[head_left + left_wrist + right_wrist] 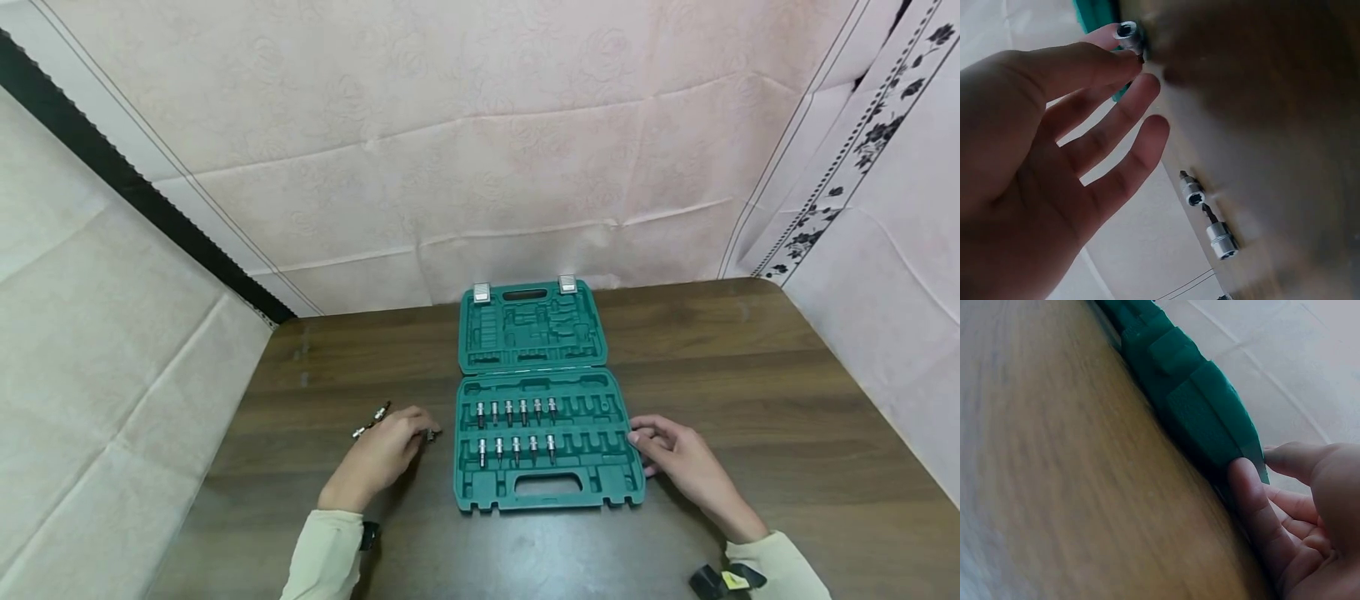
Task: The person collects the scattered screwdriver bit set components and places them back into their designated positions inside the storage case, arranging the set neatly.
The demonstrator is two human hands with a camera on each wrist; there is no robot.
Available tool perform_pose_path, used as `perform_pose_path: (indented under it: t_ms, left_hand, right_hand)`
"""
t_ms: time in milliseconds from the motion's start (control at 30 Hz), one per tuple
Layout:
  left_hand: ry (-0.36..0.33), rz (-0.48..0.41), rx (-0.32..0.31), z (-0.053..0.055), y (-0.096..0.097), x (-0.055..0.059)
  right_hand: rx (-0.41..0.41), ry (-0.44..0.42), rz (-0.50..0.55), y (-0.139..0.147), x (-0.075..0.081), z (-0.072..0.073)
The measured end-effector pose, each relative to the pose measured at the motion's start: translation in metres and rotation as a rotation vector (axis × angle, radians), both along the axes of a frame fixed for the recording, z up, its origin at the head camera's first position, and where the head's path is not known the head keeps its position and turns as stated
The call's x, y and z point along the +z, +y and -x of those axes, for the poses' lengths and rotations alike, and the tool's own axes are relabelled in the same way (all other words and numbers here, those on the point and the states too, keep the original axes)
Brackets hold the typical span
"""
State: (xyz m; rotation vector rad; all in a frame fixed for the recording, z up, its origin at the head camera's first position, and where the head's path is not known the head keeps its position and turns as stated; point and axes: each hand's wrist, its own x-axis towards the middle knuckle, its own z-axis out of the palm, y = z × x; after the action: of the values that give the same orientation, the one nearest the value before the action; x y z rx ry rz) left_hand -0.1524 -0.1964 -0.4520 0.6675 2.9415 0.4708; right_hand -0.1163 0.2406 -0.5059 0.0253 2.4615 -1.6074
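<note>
A green tool case lies unfolded on the wooden table, with two rows of silver bit sockets in the left part of its lower half. To its left, my left hand pinches one bit socket between thumb and fingertips, just above the table; the other fingers spread loosely. Two more bit sockets lie on the table beyond that hand. On the case's right side, my right hand holds the edge, one fingertip against the side wall and another at the rim.
The case's lid lies back toward the curtain, with two silver latches at its far edge. Pale patterned cloth hangs behind the wooden table and along both sides. Several molded slots on the lower half's right hold nothing.
</note>
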Motion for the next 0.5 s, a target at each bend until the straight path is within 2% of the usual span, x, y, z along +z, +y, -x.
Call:
perform_pose_path:
  t_ms: [300, 500]
  left_hand:
    - [0.088, 0.054, 0.060, -0.0019, 0.0006, -0.0061]
    - [0.043, 0.064, 0.101, -0.0039, 0.0029, -0.0061]
  right_hand:
    - [-0.001, 0.004, 0.012, 0.0004, -0.0010, -0.0002]
    - [0.000, 0.013, 0.006, 0.0009, -0.0020, 0.0001]
